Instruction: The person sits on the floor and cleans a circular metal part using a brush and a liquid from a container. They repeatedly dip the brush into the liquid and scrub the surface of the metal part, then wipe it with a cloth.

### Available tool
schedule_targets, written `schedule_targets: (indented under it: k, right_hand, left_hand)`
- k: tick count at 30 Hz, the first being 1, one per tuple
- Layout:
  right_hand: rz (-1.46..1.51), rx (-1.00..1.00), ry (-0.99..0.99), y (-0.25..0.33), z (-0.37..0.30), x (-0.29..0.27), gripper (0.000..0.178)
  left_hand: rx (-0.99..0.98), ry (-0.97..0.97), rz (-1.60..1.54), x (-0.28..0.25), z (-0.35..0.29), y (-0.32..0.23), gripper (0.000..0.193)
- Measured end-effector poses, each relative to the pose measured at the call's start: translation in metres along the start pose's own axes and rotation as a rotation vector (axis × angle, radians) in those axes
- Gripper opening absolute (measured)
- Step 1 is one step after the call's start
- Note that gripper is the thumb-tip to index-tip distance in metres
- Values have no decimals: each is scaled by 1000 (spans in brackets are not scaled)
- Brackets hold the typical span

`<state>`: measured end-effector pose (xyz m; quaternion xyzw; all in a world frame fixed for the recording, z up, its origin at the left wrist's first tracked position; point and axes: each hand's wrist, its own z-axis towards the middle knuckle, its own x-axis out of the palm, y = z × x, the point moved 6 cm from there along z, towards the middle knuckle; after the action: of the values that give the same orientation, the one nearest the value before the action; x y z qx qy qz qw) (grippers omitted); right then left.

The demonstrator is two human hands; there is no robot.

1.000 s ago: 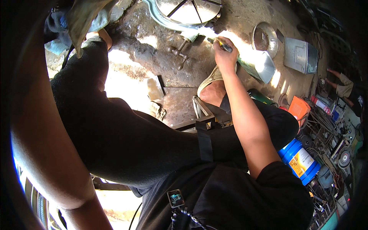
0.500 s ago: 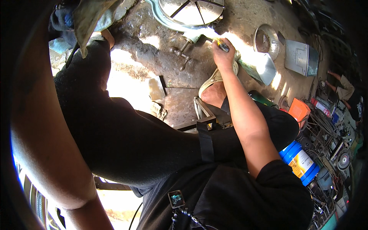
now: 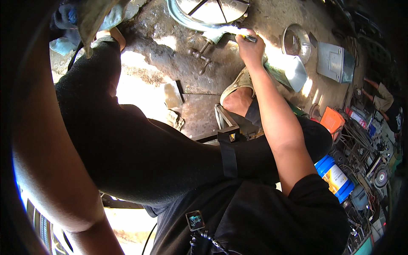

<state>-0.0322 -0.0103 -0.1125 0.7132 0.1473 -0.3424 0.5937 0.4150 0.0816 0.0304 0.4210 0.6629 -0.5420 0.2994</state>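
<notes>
Closest in, a black cloth shirt (image 3: 255, 221) fills the bottom of the view, soft and creased, with a small clip-on device (image 3: 195, 220) and a dark cable hanging at the chest. Above it the person's legs in black trousers (image 3: 148, 157) fold into a crouch, a flat black strap (image 3: 228, 155) running across the thigh. The left arm (image 3: 46, 170) sweeps up the left edge, bare and smooth; its hand is lost in the dark, blurred rim, so I cannot tell whether it holds anything.

Between the knees sits a low frame of square metal tube (image 3: 221, 127), dull and scuffed. Just beyond it a foot in a worn tan sandal (image 3: 238, 85) rests on the rough, stained concrete floor (image 3: 161, 55), patched with hard sunlight.

The right arm stretches forward, and the right hand (image 3: 250, 49) is closed around a thin dark tool (image 3: 248, 38), its tip against a pale, shiny strip by the rim of a large round metal wheel (image 3: 212, 12) lying flat at the far edge. A small rusty T-shaped hammer-like piece (image 3: 199, 55) lies on the floor just left of the hand.

To the right of the hand lie a pale folded sheet (image 3: 293, 70), a round steel bowl (image 3: 295, 40) and a grey metal box (image 3: 335, 63). Farther right, an orange container (image 3: 331, 121) and a blue drum (image 3: 335, 176) stand among tangled clutter.
</notes>
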Motion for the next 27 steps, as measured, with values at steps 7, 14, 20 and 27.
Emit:
schedule_targets:
  k: [7, 14, 20, 27]
  right_hand:
    - [8, 69, 2, 1, 15, 4, 14]
    - [-93, 112, 22, 11, 16, 5, 17]
    - [-125, 47, -9, -8, 3, -11, 23]
    - [225, -7, -119, -52, -26, -30, 19]
  left_hand:
    - [7, 4, 5, -2, 7, -3, 58]
    - [44, 8, 25, -14, 28, -14, 58]
    - [132, 18, 69, -36, 68, -29, 59]
    - [245, 58, 130, -60, 128, -63, 60]
